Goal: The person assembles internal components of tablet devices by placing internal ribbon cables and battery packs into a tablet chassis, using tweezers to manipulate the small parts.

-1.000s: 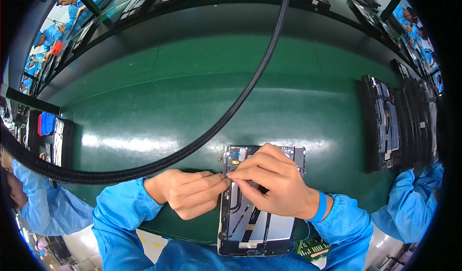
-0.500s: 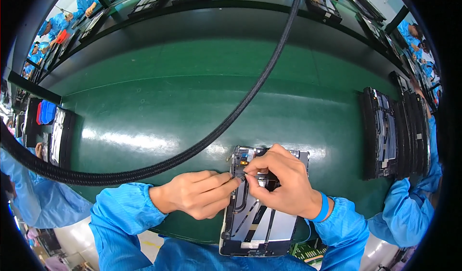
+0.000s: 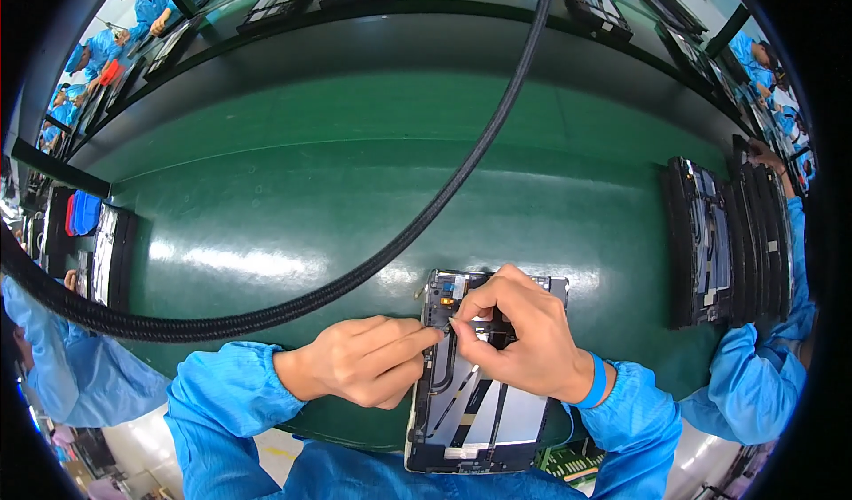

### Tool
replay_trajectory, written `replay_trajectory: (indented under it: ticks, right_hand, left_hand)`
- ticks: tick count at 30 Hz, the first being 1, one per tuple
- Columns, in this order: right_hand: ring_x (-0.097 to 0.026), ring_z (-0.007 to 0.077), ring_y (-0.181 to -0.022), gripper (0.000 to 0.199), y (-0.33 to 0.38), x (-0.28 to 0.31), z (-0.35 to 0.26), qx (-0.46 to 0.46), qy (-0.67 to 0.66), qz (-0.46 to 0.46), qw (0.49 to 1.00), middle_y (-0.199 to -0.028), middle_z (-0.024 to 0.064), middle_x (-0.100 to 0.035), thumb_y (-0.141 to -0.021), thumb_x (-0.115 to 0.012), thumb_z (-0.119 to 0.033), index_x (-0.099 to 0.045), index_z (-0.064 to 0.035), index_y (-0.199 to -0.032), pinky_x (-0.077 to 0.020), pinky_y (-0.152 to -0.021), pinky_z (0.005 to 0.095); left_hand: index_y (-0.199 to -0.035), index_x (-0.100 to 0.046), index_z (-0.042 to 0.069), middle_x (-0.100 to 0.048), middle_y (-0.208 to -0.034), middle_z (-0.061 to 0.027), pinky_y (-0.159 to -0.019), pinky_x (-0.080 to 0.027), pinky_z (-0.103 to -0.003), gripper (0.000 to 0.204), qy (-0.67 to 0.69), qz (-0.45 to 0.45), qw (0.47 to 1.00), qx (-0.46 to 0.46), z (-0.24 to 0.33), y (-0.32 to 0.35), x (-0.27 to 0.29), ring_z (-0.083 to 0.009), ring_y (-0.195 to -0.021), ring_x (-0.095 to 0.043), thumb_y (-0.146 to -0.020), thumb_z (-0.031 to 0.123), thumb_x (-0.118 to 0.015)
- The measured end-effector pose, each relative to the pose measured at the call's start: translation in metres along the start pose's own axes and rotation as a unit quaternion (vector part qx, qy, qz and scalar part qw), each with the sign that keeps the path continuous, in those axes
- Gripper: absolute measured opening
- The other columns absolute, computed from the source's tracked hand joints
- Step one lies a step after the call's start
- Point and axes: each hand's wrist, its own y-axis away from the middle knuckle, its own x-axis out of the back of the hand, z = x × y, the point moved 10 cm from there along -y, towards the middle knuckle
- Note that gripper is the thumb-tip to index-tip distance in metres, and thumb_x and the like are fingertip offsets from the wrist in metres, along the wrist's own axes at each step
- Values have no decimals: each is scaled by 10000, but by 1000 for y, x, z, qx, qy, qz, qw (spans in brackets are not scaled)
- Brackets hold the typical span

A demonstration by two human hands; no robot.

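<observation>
An opened tablet [image 3: 519, 407] lies at the table's near edge, its inner side up, showing pale panels, black strips and a dark cable along its left side. My left hand [image 3: 368, 362] reaches over the tablet's left edge, fingers bent and pressed together at the tips. Above the upper left part of the tablet, my right hand [image 3: 524, 340] holds thumb and forefinger in a pinch, close to the left fingertips. Whatever sits between the fingertips of either hand is too small or hidden to name. A small orange part [image 3: 446, 301] shows just above the pinch.
A thick black braided cable [image 3: 408, 247] arcs over the green table [image 3: 311, 181]. Stacked tablets [image 3: 706, 243] stand at the right, beside a co-worker's sleeve [image 3: 745, 393]. Blue bins [image 3: 86, 212] and more tablets [image 3: 108, 251] are at the left. A shelf [image 3: 444, 10] with devices runs across the back.
My right fingertips have shifted slightly at the tablet's upper left; both hands otherwise keep their places. At the far right, a co-worker's hand now shows more clearly by the stacked tablets.
</observation>
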Motion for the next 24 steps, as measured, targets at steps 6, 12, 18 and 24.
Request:
replay_trajectory:
  ticks: [6,12,18,24]
  right_hand:
    - [-684,268,-801,270,0,-2,-6,43,17,25,999,-912,71,-752,-846,-837,50,-739,-48,-1079,-534,-734,361]
    - [-647,380,-1244,430,7,-5,-2,10,-31,36,999,-1393,199,-574,-929,-728,51,-670,-30,-1347,-580,-993,451]
    - [-664,341,-1235,432,19,48,-19,51,30,131,990,-1373,182,-666,-896,-759,48,-713,-46,-1315,-551,-1051,427]
    - [-634,371,-1267,532,55,156,-13,-69,308,240,918,-1332,189,-685,-832,-838,-57,-697,-49,-1345,-513,-1109,470]
  left_hand:
    - [-770,-682,1,-783,-1153,-200,-722,-613,-351,156,15,-17,1000,-1,-2,-3,-1,-282,-936,-781,-655,94,-731]
    - [-920,-746,94,-816,-1176,-155,-904,-635,-387,144,57,26,993,-102,48,7,5,-269,-1062,-787,-809,148,-672]
    - [-1418,-683,164,-584,-1657,-172,-1362,-314,-553,409,152,-180,934,-268,151,0,-35,-322,-1528,-558,-1046,313,-602]
    - [-1299,-772,114,-591,-1631,-217,-1176,-563,-532,485,106,-205,970,-81,49,-21,-57,-408,-1423,-646,-823,212,-775]
